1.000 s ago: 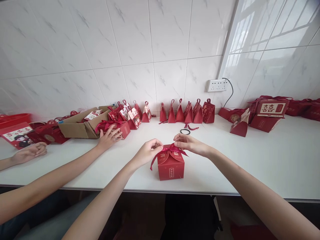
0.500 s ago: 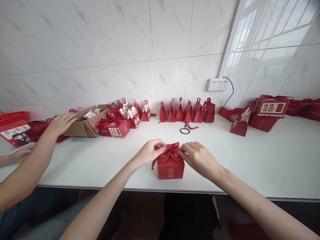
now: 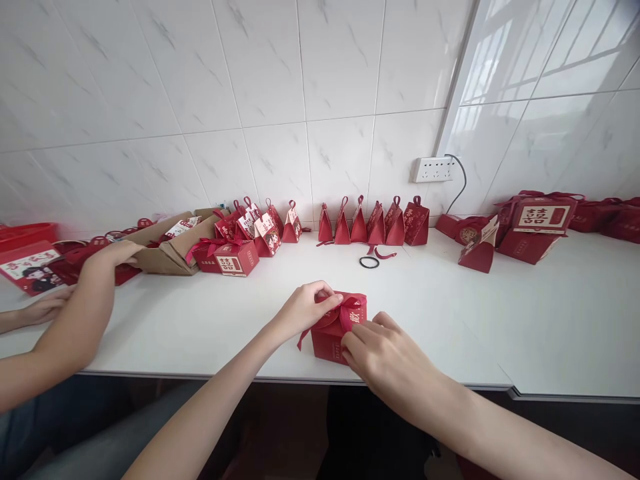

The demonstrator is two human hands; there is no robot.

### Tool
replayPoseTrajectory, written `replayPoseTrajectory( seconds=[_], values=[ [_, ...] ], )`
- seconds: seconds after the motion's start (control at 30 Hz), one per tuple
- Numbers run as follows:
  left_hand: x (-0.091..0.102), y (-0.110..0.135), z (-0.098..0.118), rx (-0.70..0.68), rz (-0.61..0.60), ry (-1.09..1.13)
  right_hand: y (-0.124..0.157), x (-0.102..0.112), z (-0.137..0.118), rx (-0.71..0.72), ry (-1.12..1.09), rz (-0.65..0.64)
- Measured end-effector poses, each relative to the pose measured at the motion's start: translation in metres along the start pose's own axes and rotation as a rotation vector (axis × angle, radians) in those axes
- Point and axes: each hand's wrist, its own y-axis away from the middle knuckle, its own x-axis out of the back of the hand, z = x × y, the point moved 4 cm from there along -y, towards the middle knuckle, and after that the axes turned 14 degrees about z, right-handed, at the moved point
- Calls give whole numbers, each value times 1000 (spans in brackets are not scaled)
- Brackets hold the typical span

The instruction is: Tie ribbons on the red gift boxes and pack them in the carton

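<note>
A red gift box (image 3: pixel 329 348) with pale lettering stands near the front edge of the white table (image 3: pixel 250 327). On its top lies a dark red ribbon (image 3: pixel 353 304) tied in a bow, one tail hanging down on the left side. My left hand (image 3: pixel 311 308) pinches the bow's left part, thumb over the knot. Lower down, my right hand (image 3: pixel 376 347) is closed on a tail of the ribbon at the box's front right, covering that corner. The tips of the right fingers are partly hidden.
Behind the box lie a black ring (image 3: pixel 369 263) and a red ribbon scrap (image 3: pixel 386 255). Several triangular red boxes (image 3: pixel 376 224) line the wall. A cardboard carton (image 3: pixel 170 257) stands left, near a co-worker's hand (image 3: pixel 117 257). Stacked red boxes (image 3: pixel 535 230) stand right.
My right hand has moved from the bow's right loop down to the box's front, pulling a ribbon tail. The box has turned slightly. The co-worker's hand has shifted left and down at the carton.
</note>
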Motion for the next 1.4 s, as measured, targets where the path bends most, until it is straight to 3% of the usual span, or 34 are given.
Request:
replayPoseTrajectory(
  seconds=[0.13, 0.2, 0.27, 0.37, 0.47, 0.57, 0.67, 0.87, 1.03, 1.27, 1.4],
  values=[
    [-1, 0, 0, -7, 22, -51, 0, 8, -12, 12, -242, -205],
    [-1, 1, 0, -5, 21, -63, -6, 14, -4, -110, -496, -304],
    [-1, 1, 0, 2, 17, -70, -15, 17, 21, -359, -641, -258],
    [-1, 3, 1, 25, 9, -58, -20, 10, 69, -663, -481, -65],
    [-1, 5, 1, 27, 25, -28, -15, -14, 91, -736, -476, -189],
    [-1, 3, -1, 31, 20, 45, -7, -32, 90, -819, -644, -317],
    [0, 1, -5, 75, -6, 204, -3, -35, 86, -914, -762, -286],
    [6, -2, -8, 68, 45, 342, -6, -33, 83, -918, -798, -295],
    [7, -3, -2, 15, 86, 381, -7, -31, 83, -872, -622, -312],
    [6, -3, -1, 41, 95, 403, -12, -26, 77, -726, -442, -76],
    [4, -2, -2, 67, 20, 349, -13, -29, 75, -686, -363, 10]
  ],
)
